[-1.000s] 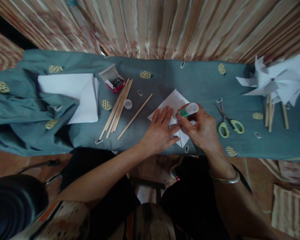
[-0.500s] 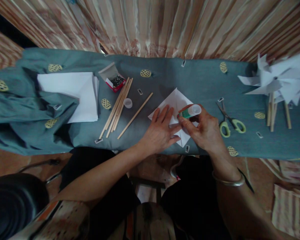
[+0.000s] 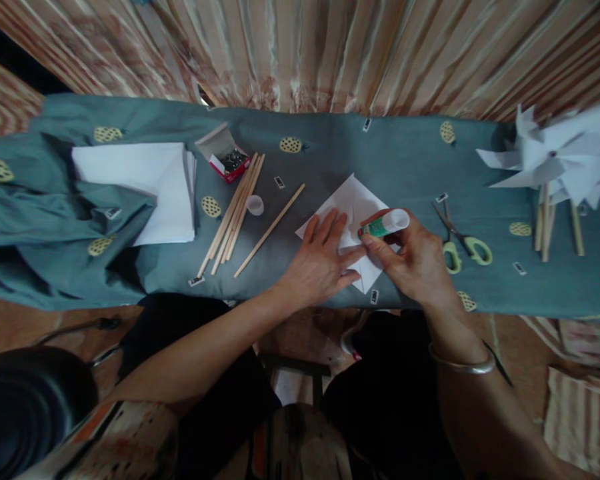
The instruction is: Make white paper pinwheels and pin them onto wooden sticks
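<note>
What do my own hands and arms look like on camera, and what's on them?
Both the left hand and the right hand are ungloved. A smooth, silvery bangle circles the right wrist; the left wrist is bare. A pale sleeve with orange and black markings shows near the left elbow; no right sleeve is visible.

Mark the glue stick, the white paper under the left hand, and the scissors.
Glue stick [image 3: 379, 227]: head view, on the green label of its barrel.
White paper [image 3: 356, 205]: head view, on its bare upper part.
Scissors [image 3: 453, 231]: head view, on the metal near where the blades cross.
</note>
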`<state>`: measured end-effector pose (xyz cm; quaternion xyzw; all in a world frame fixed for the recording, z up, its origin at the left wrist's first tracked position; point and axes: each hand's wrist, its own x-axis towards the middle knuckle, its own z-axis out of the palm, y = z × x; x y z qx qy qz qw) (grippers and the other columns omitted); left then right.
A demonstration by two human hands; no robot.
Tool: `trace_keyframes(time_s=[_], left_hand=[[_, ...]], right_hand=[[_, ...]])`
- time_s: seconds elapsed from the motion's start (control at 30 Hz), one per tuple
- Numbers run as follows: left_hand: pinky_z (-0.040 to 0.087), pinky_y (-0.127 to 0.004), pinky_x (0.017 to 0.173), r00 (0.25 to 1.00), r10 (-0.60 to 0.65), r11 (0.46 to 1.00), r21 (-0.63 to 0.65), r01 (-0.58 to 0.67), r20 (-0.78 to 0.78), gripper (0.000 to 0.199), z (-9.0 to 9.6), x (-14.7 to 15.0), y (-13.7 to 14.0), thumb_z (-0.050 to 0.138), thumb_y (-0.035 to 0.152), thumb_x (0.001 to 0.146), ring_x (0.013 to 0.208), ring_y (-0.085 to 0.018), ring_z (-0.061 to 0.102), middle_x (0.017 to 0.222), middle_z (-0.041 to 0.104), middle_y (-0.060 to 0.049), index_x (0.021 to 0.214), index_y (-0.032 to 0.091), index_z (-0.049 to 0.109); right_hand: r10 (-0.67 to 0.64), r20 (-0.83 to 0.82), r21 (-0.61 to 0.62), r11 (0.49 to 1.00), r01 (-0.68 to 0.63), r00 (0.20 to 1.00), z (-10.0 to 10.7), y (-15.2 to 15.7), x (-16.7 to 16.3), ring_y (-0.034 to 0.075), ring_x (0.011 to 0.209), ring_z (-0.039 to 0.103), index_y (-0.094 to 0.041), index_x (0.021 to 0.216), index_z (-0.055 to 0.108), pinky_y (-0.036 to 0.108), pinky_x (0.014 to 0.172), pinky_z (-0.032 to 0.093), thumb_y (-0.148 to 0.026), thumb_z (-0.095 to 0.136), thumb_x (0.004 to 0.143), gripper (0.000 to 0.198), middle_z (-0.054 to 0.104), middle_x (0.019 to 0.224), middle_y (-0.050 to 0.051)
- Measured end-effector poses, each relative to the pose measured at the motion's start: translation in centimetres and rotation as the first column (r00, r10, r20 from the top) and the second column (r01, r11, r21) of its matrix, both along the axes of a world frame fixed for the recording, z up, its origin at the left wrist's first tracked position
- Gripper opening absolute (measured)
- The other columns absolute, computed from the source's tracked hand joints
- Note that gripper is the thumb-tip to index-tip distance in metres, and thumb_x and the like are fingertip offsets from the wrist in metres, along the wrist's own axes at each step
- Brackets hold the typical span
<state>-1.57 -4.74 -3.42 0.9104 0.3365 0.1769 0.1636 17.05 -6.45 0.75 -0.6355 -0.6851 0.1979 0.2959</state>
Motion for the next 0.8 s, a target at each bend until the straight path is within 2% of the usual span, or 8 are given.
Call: trace_keyframes(time_s=[0.8], left_hand=[[0.025,-0.069,0.116,0.999,0.002,1.0,-0.006,-0.003,-0.032,0.048,0.57,0.03,-0.08,0.067,0.043,0.089,0.15,-0.042,0.027,0.159,0.037,-0.018,0.134,0.026,0.061]], right_hand=[[-0.051,0.017,0.031,0.998,0.05,0.999,-0.32,0.51,0.03,0.023,0.07,0.071,-0.023,0.103,0.065,0.037,0.066,0.055,-0.049,0.061,0.09,0.029,0.075,0.083,0.005]])
